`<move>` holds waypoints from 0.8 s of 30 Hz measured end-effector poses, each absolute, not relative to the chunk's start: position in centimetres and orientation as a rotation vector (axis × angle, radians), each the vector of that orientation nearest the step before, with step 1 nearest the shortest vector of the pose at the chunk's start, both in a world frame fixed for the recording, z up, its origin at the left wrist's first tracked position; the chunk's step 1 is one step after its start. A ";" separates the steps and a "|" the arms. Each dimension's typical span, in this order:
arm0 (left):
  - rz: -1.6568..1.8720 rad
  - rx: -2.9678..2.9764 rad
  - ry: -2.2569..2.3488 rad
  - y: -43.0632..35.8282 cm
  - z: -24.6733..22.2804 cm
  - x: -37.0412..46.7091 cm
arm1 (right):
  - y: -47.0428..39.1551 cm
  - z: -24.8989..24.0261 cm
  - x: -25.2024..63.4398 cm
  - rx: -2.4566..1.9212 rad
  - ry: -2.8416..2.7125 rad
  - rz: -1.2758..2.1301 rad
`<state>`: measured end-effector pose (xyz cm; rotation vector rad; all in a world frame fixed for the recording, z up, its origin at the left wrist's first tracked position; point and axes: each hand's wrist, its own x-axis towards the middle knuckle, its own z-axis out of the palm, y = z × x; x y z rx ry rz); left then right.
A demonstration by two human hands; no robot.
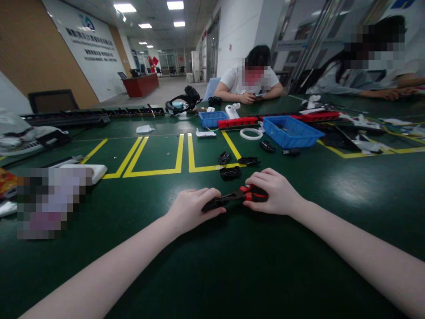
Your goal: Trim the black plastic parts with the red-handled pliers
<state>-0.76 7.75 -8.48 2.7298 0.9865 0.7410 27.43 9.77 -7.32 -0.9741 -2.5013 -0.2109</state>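
My right hand (277, 192) is closed round the red and black handles of a pair of pliers (236, 195). The pliers' jaws point left and meet a small black part (215, 204), which my left hand (195, 208) pinches between thumb and fingers. Much of this part is hidden by my fingers, and whether the jaws bite on it I cannot tell. Just beyond my hands lie several similar-looking black pieces, among them a dark one (230, 173) on the yellow tape and another (249, 161) to its right.
A blue bin (292, 132) and a smaller blue bin (213, 118) stand further back, with a white ring (251, 134) between them. Red strips (237, 122) lie behind. At left are a white box (96, 172) and a blurred-out object. Two people sit across the green table (212, 274).
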 end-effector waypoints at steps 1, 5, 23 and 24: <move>0.735 2.730 0.984 7.8 -8.5 -0.8 | 9.8 -7.3 27.5 -0.974 -2.501 -0.212; 0.738 2.758 0.974 7.9 -8.5 -0.9 | 9.8 -7.4 27.6 -0.992 -2.504 -0.203; 0.685 2.732 1.086 8.0 -8.6 -0.9 | 9.8 -7.3 27.5 -0.972 -2.499 -0.195; 0.673 2.723 1.095 8.0 -8.5 -0.9 | 9.8 -7.3 27.5 -0.970 -2.500 -0.196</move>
